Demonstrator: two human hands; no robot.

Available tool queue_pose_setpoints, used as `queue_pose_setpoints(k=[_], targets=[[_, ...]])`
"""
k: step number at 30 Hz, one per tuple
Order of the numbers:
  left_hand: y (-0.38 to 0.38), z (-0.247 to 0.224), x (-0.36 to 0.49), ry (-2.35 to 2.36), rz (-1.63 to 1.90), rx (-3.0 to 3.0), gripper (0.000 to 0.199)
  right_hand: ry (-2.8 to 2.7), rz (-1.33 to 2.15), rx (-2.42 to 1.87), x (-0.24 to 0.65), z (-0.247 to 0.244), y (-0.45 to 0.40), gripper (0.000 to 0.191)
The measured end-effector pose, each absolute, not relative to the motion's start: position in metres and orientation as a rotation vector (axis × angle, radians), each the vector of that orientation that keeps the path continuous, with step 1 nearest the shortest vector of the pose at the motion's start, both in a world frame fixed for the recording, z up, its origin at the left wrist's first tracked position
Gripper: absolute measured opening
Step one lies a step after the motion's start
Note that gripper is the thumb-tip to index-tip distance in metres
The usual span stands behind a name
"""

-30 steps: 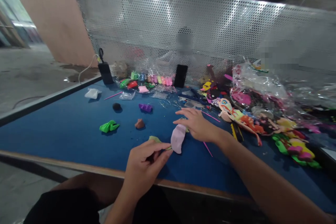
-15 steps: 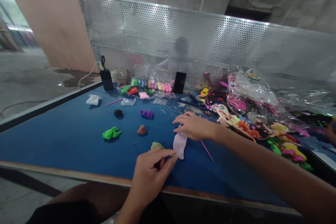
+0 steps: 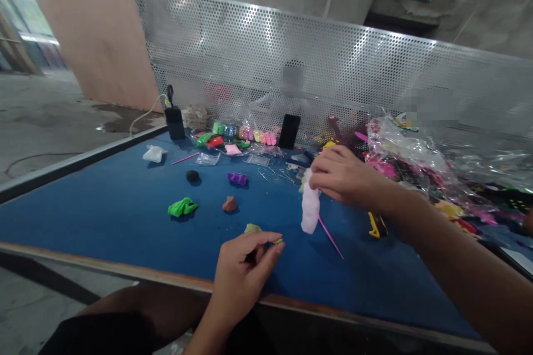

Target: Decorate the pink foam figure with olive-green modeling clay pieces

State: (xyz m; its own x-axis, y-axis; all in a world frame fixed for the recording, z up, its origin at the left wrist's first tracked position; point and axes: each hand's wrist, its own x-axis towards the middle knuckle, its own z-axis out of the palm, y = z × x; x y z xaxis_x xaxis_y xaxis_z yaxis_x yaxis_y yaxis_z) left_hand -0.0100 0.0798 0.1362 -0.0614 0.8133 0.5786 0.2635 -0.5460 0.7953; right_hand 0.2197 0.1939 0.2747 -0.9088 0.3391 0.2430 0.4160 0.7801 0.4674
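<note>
My right hand (image 3: 335,172) pinches the top of a flat, pale lilac strip of modelling clay (image 3: 310,212), which hangs down from the fingers. A pale green bit shows behind its upper edge. Close to the table's front edge, my left hand (image 3: 247,263) has thumb and forefinger closed on a small piece of olive-green clay (image 3: 278,241). A larger olive-green clay lump (image 3: 252,228) lies just behind that hand, partly hidden by it. A thin pink stick (image 3: 332,238) rests on the table beside the lilac strip.
Green (image 3: 182,207), brown (image 3: 229,204), purple (image 3: 237,178) and black clay lumps (image 3: 192,176) lie to the left. A phone (image 3: 289,131) leans against the perforated metal screen (image 3: 250,50). Plastic-wrapped clay (image 3: 416,144) piles up at right, near a yellow-and-black tool (image 3: 377,226).
My right hand has moved right and away from me, carrying the lilac strip off from my left hand. The left hand keeps its pinch. The view has shifted slightly.
</note>
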Motion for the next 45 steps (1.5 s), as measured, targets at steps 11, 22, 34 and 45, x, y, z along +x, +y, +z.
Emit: queue_pose_setpoints(k=[11,22,34,45], targets=[[0.083,0.153,-0.014,0.785,1.548,1.148,0.009,-2.231,-0.554,-0.315,0.213,0.225,0.155,0.028],[0.080,0.152,0.017,0.969,1.599,0.946,0.021,-1.862,0.898,-0.620,0.190,0.175,0.164,0.018],[0.067,0.148,0.005,0.949,1.526,0.880,0.020,-1.389,1.527,-0.698,0.175,0.175,0.149,0.024],[0.070,0.154,0.006,0.938,1.430,0.625,0.037,-1.580,1.443,-0.736,0.184,0.168,0.148,0.020]])
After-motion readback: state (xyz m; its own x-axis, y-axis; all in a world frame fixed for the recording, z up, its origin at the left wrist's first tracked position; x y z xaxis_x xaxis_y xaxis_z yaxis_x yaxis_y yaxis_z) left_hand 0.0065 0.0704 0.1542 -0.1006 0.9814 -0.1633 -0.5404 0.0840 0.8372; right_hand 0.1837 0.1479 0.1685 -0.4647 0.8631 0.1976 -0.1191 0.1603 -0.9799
